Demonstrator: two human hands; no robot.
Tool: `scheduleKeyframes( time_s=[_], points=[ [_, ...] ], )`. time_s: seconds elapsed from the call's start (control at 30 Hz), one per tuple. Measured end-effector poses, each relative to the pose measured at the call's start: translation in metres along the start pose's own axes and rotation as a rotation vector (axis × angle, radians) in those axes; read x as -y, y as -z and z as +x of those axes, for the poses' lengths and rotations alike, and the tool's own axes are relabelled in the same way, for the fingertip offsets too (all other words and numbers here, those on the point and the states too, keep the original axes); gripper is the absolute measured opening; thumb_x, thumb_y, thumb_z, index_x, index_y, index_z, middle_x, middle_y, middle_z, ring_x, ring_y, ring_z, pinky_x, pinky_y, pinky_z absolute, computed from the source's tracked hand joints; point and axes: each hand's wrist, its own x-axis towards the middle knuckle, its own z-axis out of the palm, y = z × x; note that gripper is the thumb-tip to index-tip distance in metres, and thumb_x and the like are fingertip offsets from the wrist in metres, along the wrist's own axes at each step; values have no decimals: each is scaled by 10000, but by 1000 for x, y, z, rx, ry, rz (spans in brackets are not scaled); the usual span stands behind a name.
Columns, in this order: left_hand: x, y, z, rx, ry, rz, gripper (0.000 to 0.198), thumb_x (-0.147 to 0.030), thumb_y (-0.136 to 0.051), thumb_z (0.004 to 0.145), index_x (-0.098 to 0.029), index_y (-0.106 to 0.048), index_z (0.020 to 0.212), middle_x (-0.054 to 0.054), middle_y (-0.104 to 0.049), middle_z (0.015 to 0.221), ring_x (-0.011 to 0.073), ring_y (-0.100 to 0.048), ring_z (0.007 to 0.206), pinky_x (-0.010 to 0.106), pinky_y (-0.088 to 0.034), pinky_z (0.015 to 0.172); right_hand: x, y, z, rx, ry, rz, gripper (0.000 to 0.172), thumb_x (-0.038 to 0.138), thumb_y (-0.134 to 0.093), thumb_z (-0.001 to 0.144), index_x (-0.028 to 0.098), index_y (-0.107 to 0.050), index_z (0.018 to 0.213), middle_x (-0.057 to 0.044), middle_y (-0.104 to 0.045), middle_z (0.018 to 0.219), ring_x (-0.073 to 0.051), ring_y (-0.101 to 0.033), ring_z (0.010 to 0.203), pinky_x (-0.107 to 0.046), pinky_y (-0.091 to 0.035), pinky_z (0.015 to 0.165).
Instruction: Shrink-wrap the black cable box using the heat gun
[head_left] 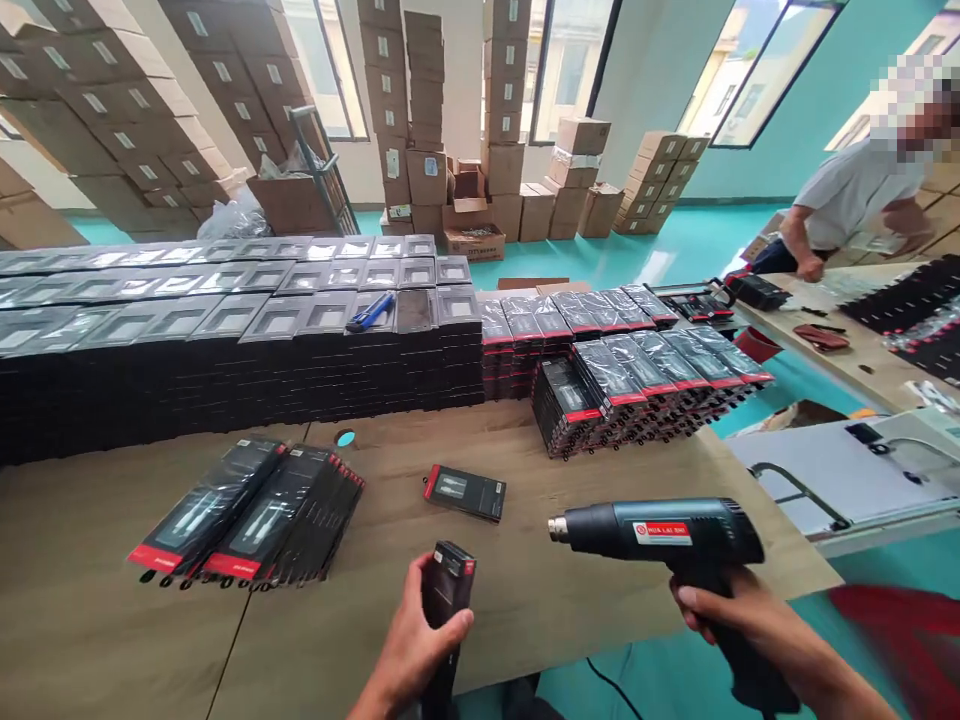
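Note:
My left hand [412, 635] is wrapped round a narrow black box [448, 590] with a small red mark, held upright at the table's front edge. My right hand [739, 610] grips the handle of a black heat gun [652, 530], whose metal nozzle points left, towards the held box but apart from it. A single black and red package [465, 493] lies flat on the wooden table [397, 450] just beyond my left hand. Two overlapping rows of wrapped black and red packages [262, 520] rest at the left.
Long stacks of black boxes [360, 370] fill the table's back left, a blue cutter [371, 313] on top. Wrapped packages [652, 375] are piled at the back right. A person [847, 200] stands by another table [840, 350]. A cable [615, 685] hangs below the front edge.

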Motion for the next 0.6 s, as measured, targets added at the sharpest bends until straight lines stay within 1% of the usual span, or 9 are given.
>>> scheduleKeyframes(
  time_s=[0.07,0.13,0.17,0.23,0.33,0.4,0.47,0.53,0.6],
  points=[
    [-14,1,39,150,-217,361,806,-269,-779,754,-235,-518,1516,152,-645,1458,352,-685,1267,519,-569,1066,-30,-10,33,38,-47,74,246,426,-808,974,196,-722,956,30,-709,798,-177,-704,714,-327,-613,648],
    [-33,0,91,354,-441,673,890,-124,-705,742,-237,-476,1594,177,-594,1546,378,-593,1409,575,-457,1198,-57,-15,64,54,-82,146,216,395,-763,1025,190,-710,984,23,-718,867,-169,-709,738,-322,-620,664],
    [-41,-3,118,428,-482,708,905,-83,-698,721,-253,-502,1588,157,-605,1548,376,-569,1436,580,-391,1250,-69,-17,79,59,-93,179,211,390,-757,1032,187,-710,1000,15,-725,900,-170,-712,752,-326,-627,674],
    [-50,-14,161,531,-512,747,922,-75,-716,687,-275,-539,1569,130,-603,1570,378,-567,1434,567,-356,1270,-87,-20,104,66,-101,234,206,384,-756,1036,182,-714,1038,-2,-738,961,-178,-723,792,-340,-640,703],
    [-46,-29,194,622,-489,754,917,-122,-744,684,-287,-553,1565,125,-596,1591,384,-578,1419,564,-356,1261,-105,-25,131,74,-91,284,212,382,-754,1037,180,-717,1088,-22,-750,1036,-195,-737,858,-369,-656,750],
    [-39,-31,198,644,-457,732,906,-180,-780,683,-307,-568,1554,113,-605,1588,389,-562,1437,574,-325,1277,-112,-31,143,74,-79,286,219,385,-752,1039,179,-718,1105,-29,-754,1057,-200,-740,875,-381,-660,767],
    [-31,-22,196,610,-412,689,911,-274,-828,687,-320,-564,1558,101,-581,1617,396,-492,1502,580,-260,1310,-116,-36,151,66,-68,257,227,394,-746,1042,178,-719,1108,-29,-756,1056,-199,-741,870,-386,-662,771],
    [-22,-7,196,490,-329,635,894,-407,-795,775,-283,-498,1609,123,-494,1689,396,-370,1587,582,-186,1336,-118,-37,154,39,-61,194,235,405,-741,1046,178,-720,1105,-29,-758,1047,-196,-740,856,-386,-661,767],
    [-12,12,198,323,-187,574,816,-499,-628,918,-197,-422,1648,177,-429,1719,391,-292,1626,590,-167,1337,-118,-34,153,-21,-54,97,247,416,-741,1044,177,-723,1106,-28,-759,1048,-199,-740,854,-391,-659,770]
  ],
)
